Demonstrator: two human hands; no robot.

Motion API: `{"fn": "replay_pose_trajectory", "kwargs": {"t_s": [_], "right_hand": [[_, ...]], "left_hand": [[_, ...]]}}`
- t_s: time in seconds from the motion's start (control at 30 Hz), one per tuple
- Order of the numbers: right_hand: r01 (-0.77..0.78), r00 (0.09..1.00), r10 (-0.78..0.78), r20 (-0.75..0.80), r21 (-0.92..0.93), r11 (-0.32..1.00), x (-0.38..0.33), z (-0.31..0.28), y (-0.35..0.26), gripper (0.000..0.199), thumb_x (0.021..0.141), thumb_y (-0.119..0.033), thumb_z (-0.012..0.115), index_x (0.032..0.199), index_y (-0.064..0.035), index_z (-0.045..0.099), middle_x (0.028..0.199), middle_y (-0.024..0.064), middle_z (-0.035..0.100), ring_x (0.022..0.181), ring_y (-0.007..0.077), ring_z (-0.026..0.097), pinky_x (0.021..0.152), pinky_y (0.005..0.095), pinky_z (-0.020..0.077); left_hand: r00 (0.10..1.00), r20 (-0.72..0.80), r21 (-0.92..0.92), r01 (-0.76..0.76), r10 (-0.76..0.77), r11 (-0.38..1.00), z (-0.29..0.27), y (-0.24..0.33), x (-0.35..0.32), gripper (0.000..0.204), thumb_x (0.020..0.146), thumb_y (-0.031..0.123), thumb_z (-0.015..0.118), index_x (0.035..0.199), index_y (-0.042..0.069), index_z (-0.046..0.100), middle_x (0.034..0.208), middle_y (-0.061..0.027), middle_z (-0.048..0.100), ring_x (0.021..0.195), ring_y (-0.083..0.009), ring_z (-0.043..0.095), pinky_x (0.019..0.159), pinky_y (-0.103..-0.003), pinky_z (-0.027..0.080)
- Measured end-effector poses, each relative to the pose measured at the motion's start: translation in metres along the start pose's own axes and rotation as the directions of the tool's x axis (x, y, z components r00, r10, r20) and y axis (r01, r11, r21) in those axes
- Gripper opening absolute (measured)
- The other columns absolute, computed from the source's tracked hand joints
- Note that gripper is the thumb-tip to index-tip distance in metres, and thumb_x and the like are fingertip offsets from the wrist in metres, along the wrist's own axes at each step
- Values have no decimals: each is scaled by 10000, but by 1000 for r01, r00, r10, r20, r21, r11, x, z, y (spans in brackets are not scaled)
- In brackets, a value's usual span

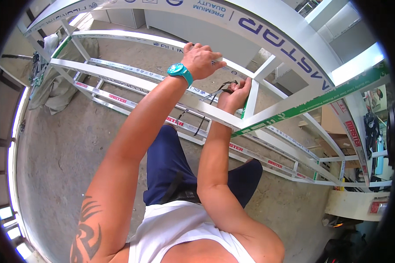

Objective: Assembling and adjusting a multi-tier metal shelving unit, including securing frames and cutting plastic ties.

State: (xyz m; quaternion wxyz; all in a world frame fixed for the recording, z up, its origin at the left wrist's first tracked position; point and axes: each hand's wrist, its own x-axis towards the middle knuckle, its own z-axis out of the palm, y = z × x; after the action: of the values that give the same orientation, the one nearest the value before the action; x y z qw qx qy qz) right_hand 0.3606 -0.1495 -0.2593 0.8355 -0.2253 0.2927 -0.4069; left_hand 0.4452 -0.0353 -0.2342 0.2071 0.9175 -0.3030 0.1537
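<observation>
A large frame of white metal bars, wrapped partly in printed protective film, stands in front of me. My left hand, with a teal watch on its wrist, has its fingers curled over an upper bar and the thumb stretched to the right. Lower down, my right hand reaches inside the frame beside a short upright. Its fingers are closed next to a thin black strap; what lies between them is hidden. Another black strip hangs from a bar below.
Grey draped cloth hangs around the frame's left end. Grey panels stand behind it. Cardboard boxes are at the right, with a pale vehicle part with a red lamp nearer. Concrete floor extends to the left.
</observation>
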Motion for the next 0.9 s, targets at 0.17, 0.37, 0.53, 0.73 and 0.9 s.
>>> {"fn": "replay_pose_trajectory", "kwargs": {"t_s": [0.17,0.37,0.53,0.73,0.9], "right_hand": [[-50,999,50,-4,48,998,0,1,-2,199,984,-203,641,816,-182,536,620,-100,411,521,20,361,507,164,315],[-70,997,71,-7,54,996,2,1,-1,203,970,-185,634,799,-180,524,610,-97,405,508,32,358,504,168,318],[-36,999,36,0,32,999,11,-3,4,217,953,-163,605,758,-183,511,586,-92,382,490,49,345,498,181,314],[-126,986,143,90,-174,977,27,-32,5,173,939,-172,612,776,-143,561,589,-55,418,496,73,358,496,209,324],[-286,876,436,205,-507,813,-10,-75,34,157,927,-200,642,834,-74,652,612,5,493,518,102,389,495,247,344]], "left_hand": [[1000,-3,6,10,-10,1000,0,2,-1,441,982,605,608,1223,280,781,1101,-4,739,1154,-242,608,1093,-527,271],[1000,-7,11,7,-7,1000,1,0,-2,439,980,607,609,1217,281,783,1098,-1,741,1156,-243,606,1093,-529,272],[1000,16,3,0,0,1000,1,0,0,424,986,597,608,1221,289,781,1103,5,743,1154,-231,606,1090,-528,274],[999,35,-11,4,-3,1000,4,1,5,427,982,614,589,1230,319,771,1111,-10,727,1163,-250,592,1112,-550,261],[999,36,16,20,-21,1000,4,-1,4,457,964,630,620,1250,305,765,1109,-8,736,1168,-231,595,1095,-530,274]]}}
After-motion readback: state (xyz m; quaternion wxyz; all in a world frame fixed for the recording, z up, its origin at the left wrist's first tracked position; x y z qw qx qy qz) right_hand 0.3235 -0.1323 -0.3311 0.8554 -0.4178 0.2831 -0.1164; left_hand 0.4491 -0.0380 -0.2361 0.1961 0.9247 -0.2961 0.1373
